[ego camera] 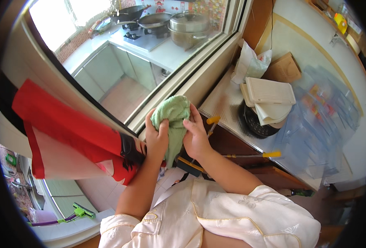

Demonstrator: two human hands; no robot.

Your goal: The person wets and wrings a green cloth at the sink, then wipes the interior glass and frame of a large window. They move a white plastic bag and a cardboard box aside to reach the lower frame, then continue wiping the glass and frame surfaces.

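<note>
A light green cloth (174, 116), bunched at the top with a tail hanging down, is held between both hands in the middle of the view. My left hand (157, 133) grips its left side, thumb across the front. On the other side my right hand (197, 133) pinches the fabric between thumb and fingers. Just beyond the cloth runs the light frame of a glass window (158, 105). A red curtain with a printed pattern (74, 124) hangs close to my left forearm and partly behind it.
Past the glass, pans and a steel steamer pot (189, 29) stand around a gas hob (145, 38). To the right, a counter (220, 99) bears a black perforated basket (257, 124), a cardboard box (283, 66) and blue-tinted plastic (313, 133). Yellow-tipped handles (271, 154) jut near my right arm.
</note>
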